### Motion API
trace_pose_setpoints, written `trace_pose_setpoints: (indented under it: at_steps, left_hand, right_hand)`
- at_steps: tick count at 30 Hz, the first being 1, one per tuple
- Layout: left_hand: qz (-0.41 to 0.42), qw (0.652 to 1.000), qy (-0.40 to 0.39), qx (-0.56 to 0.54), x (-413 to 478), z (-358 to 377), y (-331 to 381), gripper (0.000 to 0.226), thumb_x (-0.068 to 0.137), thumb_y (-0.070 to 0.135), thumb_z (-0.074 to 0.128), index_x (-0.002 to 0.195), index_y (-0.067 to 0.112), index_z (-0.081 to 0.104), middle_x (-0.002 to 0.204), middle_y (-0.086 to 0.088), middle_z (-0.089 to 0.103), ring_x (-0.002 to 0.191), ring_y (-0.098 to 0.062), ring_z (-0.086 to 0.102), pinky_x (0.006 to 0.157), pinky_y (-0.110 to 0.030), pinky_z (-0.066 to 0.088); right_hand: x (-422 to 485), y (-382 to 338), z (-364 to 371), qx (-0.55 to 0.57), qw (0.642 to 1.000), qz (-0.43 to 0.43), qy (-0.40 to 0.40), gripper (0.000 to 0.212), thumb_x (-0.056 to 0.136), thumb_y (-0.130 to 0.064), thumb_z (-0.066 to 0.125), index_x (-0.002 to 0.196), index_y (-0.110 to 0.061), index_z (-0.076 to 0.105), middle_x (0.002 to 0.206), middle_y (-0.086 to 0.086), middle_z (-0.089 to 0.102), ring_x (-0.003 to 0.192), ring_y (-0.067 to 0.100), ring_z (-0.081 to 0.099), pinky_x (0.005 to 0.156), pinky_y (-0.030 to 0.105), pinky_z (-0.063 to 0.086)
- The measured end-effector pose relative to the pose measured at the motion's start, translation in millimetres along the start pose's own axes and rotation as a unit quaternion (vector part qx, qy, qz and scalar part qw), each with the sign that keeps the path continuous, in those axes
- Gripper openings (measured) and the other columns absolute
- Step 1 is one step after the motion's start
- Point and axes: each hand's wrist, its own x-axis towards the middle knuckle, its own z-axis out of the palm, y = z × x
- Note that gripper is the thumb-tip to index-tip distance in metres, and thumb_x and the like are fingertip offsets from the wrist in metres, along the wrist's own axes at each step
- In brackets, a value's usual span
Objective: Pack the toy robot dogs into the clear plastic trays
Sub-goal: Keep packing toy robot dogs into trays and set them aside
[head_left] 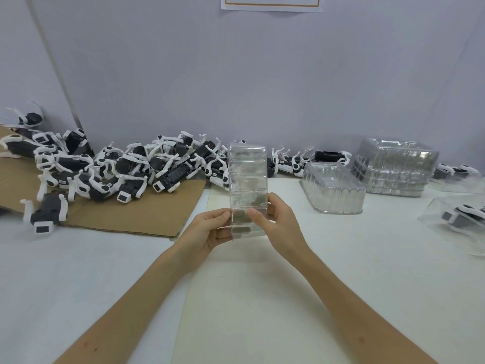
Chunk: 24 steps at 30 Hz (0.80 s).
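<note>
A white table (78, 271) runs back to a lilac wall. At frame centre I hold a clear plastic tray (248, 179) upright, my left hand (210, 229) and right hand (275, 219) pinching its lower edges. Toy robot dogs (126, 166) lie heaped on cardboard (131, 216) at left; stacked trays (393, 166) sit at right.

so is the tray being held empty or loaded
Empty: the clear tray in the left hand and right hand is see-through, with nothing inside.
</note>
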Motion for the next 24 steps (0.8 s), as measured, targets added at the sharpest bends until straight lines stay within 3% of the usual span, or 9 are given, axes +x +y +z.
trace_pose_setpoints:
  at_steps: [9, 12, 15, 20, 24]
  left_hand:
    - [-0.005, 1.000, 0.008, 0.005, 1.4, -0.9, -1.6, 0.031, 0.094, 0.023, 0.056, 0.115, 0.004, 0.070, 0.118, -0.014, 0.072, 0.105, -0.035, 0.071, 0.079, -0.029, 0.059]
    - [0.069, 0.992, 0.058, 0.093, 2.4, 1.8, -5.7, 0.021, 0.102, 0.012, 0.051, 0.110, 0.007, 0.070, 0.105, -0.013, 0.076, 0.094, -0.035, 0.074, 0.074, -0.029, 0.059]
    - [0.110, 0.984, 0.052, 0.130, 1.3, 1.9, -6.4, 0.023, 0.101, 0.000, 0.050, 0.112, 0.010, 0.067, 0.100, -0.015, 0.076, 0.090, -0.035, 0.075, 0.072, -0.030, 0.060]
    - [0.122, 0.977, 0.035, 0.171, -3.0, 1.6, -5.6, 0.033, 0.092, -0.016, 0.050, 0.109, 0.006, 0.068, 0.094, -0.014, 0.076, 0.085, -0.035, 0.075, 0.070, -0.032, 0.060]
    - [0.123, 0.975, 0.017, 0.183, -6.4, 4.8, -5.2, 0.011, 0.089, 0.012, 0.074, 0.097, 0.019, 0.077, 0.097, -0.016, 0.076, 0.088, -0.034, 0.075, 0.072, -0.035, 0.061]
  right_hand:
    - [0.1, 0.9, -0.5, 0.001, 1.000, 0.003, -0.009, 0.012, 0.093, -0.021, 0.068, 0.103, -0.017, 0.063, 0.099, -0.003, 0.075, 0.094, 0.014, 0.070, 0.092, 0.039, 0.053]
    - [0.0, 2.0, -0.3, 0.000, 1.000, 0.002, -0.007, 0.011, 0.093, -0.022, 0.067, 0.102, -0.018, 0.061, 0.099, -0.007, 0.074, 0.095, 0.012, 0.069, 0.088, 0.030, 0.052]
    - [-0.6, 2.0, -0.9, -0.003, 1.000, 0.004, -0.008, 0.009, 0.094, -0.020, 0.066, 0.099, -0.022, 0.059, 0.097, -0.012, 0.073, 0.091, 0.006, 0.068, 0.079, 0.015, 0.047]
    - [-4.0, 0.7, 1.7, -0.026, 0.999, -0.001, -0.023, 0.013, 0.092, -0.025, 0.065, 0.102, -0.020, 0.058, 0.093, -0.012, 0.071, 0.090, 0.004, 0.066, 0.076, 0.016, 0.046]
    - [-7.3, -4.0, 3.4, -0.032, 0.998, 0.007, -0.060, 0.035, 0.073, -0.037, 0.076, 0.098, -0.031, 0.052, 0.089, -0.018, 0.070, 0.084, 0.001, 0.066, 0.070, 0.014, 0.048]
